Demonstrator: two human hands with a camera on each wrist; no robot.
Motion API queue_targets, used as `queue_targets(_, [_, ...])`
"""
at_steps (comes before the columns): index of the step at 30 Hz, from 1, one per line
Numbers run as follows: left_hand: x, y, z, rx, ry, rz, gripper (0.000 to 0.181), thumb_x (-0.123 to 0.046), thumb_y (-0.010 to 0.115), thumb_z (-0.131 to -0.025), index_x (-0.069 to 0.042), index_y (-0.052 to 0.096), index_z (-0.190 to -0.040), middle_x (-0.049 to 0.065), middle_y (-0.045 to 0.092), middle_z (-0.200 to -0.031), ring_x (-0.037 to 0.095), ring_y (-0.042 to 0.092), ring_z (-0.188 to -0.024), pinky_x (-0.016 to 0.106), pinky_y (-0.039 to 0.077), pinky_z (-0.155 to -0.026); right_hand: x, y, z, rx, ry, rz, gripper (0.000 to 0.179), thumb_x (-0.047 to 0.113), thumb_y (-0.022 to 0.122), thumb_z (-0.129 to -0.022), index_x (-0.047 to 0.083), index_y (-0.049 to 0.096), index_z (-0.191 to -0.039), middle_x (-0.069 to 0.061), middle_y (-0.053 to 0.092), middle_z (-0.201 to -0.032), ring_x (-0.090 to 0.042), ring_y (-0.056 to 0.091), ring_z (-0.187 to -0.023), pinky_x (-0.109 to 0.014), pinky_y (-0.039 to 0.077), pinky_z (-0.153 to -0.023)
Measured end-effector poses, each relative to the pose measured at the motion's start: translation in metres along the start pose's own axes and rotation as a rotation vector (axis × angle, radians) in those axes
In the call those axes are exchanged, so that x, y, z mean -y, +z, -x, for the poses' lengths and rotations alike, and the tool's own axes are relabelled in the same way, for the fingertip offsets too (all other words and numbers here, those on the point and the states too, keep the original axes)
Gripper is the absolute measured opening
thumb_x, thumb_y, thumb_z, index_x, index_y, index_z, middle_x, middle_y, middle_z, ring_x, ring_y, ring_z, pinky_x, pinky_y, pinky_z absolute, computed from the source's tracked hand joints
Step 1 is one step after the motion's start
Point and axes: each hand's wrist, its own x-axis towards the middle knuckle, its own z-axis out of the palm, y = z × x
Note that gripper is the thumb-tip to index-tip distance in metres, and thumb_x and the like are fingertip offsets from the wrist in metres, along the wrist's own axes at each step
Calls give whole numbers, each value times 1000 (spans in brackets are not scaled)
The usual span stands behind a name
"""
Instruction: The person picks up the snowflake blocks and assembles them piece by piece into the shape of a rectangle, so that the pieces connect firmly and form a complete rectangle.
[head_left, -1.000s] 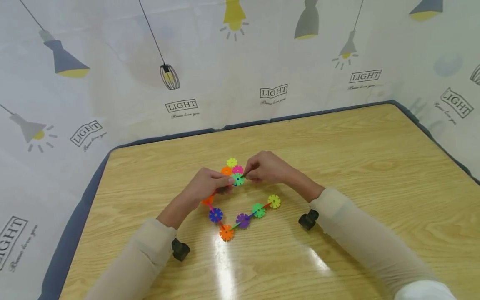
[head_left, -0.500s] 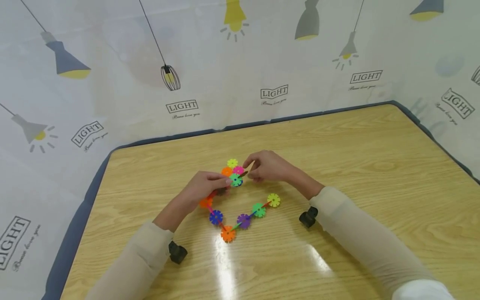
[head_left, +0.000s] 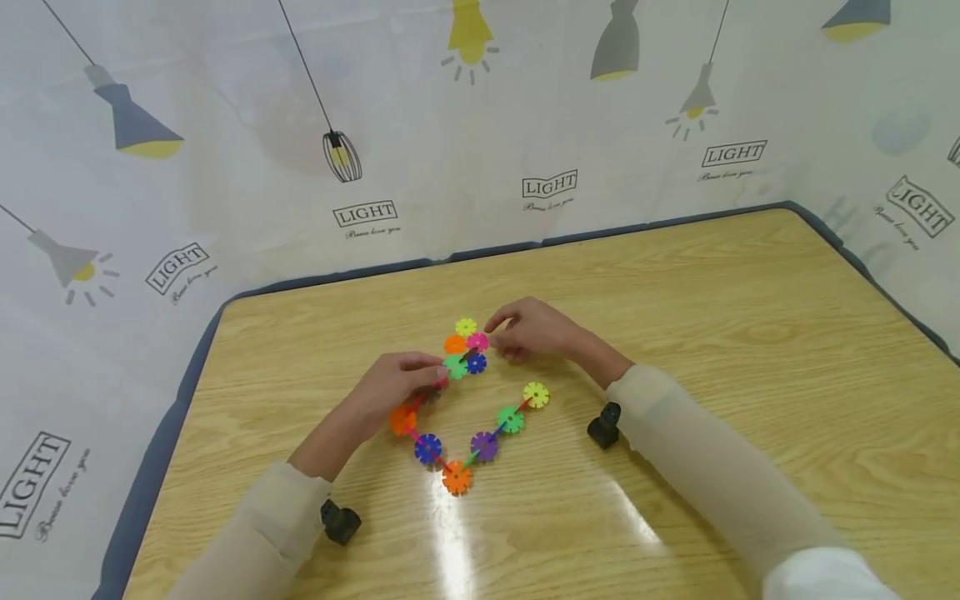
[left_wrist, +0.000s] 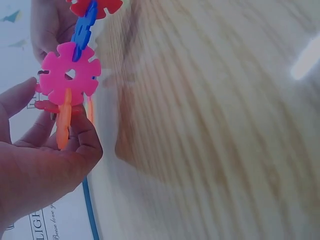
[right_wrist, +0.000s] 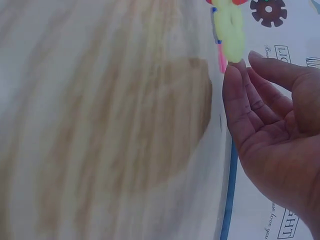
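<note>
A chain of notched plastic discs (head_left: 428,448), slotted together in mixed colours, curves from my left hand to a yellow disc (head_left: 536,395) at its right end. My left hand (head_left: 397,382) pinches its far end; in the left wrist view its fingers hold just below a pink disc (left_wrist: 56,75). A green disc (head_left: 453,367) with a brown disc (head_left: 468,355) on it sticks out past those fingers. My right hand (head_left: 536,327) holds nothing, thumb and fingers parted, fingertips right at a loose pink disc (head_left: 477,342). The brown disc (right_wrist: 257,12) shows apart from it in the right wrist view.
Loose yellow (head_left: 466,326), orange (head_left: 454,344) and blue discs (head_left: 477,363) are clustered between the hands. The wooden table (head_left: 712,333) ends at a printed curtain (head_left: 450,200) behind. Small black cameras (head_left: 603,425) sit on both wrists.
My right hand has let go of the brown disc, which is now on the green disc. The left hand has drawn the chain left and nearer, uncovering the blue disc.
</note>
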Motion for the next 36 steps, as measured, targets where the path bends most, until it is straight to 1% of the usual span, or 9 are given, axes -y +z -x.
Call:
queue_targets(5, [1, -2, 4, 13, -5, 19, 36, -25, 61, -96, -3, 62, -124, 9, 65, -113, 20, 58, -99, 31, 48, -89, 1, 5, -11, 1, 0, 9, 26, 19, 63, -94, 7, 66, -117, -9, 67, -81, -18, 63, -64, -30, 57, -64])
queue_targets(11, [5, -5, 4, 44, -10, 33, 29, -24, 60, -96, -2, 61, -114, 5, 65, -97, 20, 52, -88, 28, 45, -75, 8, 10, -17, -7, 14, 63, 26, 20, 65, -93, 4, 65, -114, -8, 65, -78, -17, 61, -62, -29, 56, -60])
queue_targets(17, [5, -5, 3, 70, -8, 51, 31, -22, 59, -96, 1, 60, -118, 8, 63, -98, 19, 55, -85, 27, 47, -74, 14, 13, -21, -32, 20, 200, 25, 22, 69, -90, 5, 64, -108, -7, 66, -75, -15, 59, -58, -27, 53, -55])
queue_targets(20, [4, -5, 1, 82, 1, 63, 33, -20, 59, -95, 1, 58, -121, 11, 64, -102, 19, 56, -86, 28, 49, -75, 15, 12, -24, -42, 19, 277, 22, 23, 72, -88, 6, 67, -100, -4, 64, -74, -13, 55, -58, -24, 49, -55])
queue_targets(24, [3, -4, 0, 86, 14, 72, 33, -18, 59, -94, 1, 57, -120, 11, 64, -102, 18, 57, -87, 28, 50, -76, 14, 9, -28, -20, 29, 324, 20, 26, 75, -86, 8, 67, -79, 2, 55, -65, -11, 48, -55, -22, 41, -53])
queue_targets(26, [3, -4, 0, 84, 17, 74, 31, -19, 58, -95, 1, 58, -118, 9, 64, -100, 18, 56, -87, 28, 49, -76, 14, 7, -29, 6, 40, 306, 24, 26, 74, -87, 9, 64, -73, 2, 51, -60, -11, 45, -53, -22, 38, -52])
queue_targets(28, [4, -3, -1, 77, 19, 83, 29, -21, 57, -96, 1, 59, -116, 8, 64, -98, 18, 57, -87, 29, 49, -77, 13, 5, -28, 31, 51, 273, 24, 25, 73, -88, 10, 63, -73, 2, 52, -60, -11, 46, -54, -22, 39, -53])
queue_targets(32, [4, -2, -2, 44, 17, 104, 25, -21, 56, -98, 0, 62, -108, 3, 65, -91, 18, 59, -86, 29, 49, -81, 15, 0, -23, 53, 69, 178, 15, 20, 68, -91, 6, 66, -86, -3, 61, -71, -14, 56, -61, -24, 49, -58])
queue_targets(36, [5, -1, -3, 16, 14, 123, 19, -18, 58, -97, -1, 64, -102, 2, 66, -87, 17, 60, -83, 28, 50, -80, 16, -3, -20, 61, 83, 54, 15, 17, 61, -95, 2, 62, -97, -8, 65, -79, -16, 61, -65, -27, 54, -62])
